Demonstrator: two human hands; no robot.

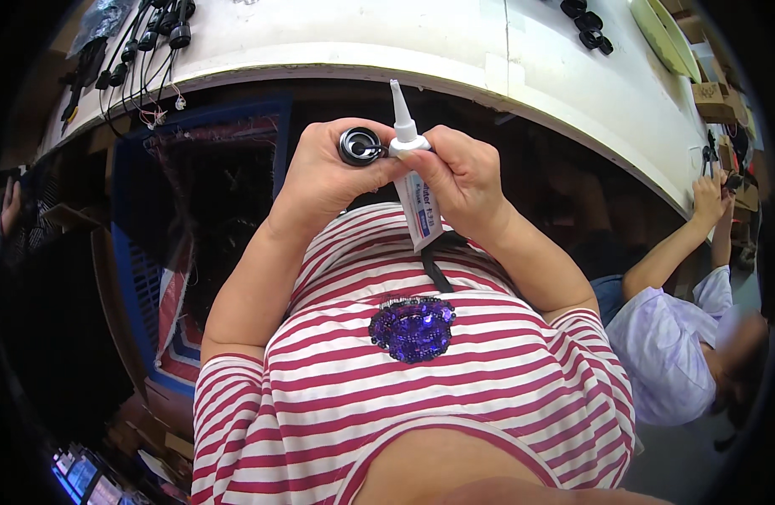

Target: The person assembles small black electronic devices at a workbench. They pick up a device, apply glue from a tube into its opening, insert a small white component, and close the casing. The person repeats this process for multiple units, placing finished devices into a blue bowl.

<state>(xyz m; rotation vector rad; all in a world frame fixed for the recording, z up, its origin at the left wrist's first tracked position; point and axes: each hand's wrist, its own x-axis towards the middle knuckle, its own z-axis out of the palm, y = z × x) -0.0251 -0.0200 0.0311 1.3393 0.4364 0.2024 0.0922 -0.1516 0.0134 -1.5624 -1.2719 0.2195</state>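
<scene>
My left hand (324, 172) is closed around a black round lamp socket (360, 146), its open end facing up with a pale ring inside. Against it stands a white tube of glue (422, 210) with a long tapered nozzle (401, 114) pointing up. My right hand (465, 172) pinches this tube just below its shoulder, thumb across the front. Both hands meet in front of my striped shirt, just short of the table edge. A black cable (436, 271) hangs below the tube; where its upper end leads is hidden.
Ahead stretches a white table (362, 38). Black sockets with cables (152, 38) lie at its left, several black rings (591, 34) and a green basin (665, 38) at its right. A blue crate (135, 269) stands left below. At right, a co-worker (665, 349) works at the table.
</scene>
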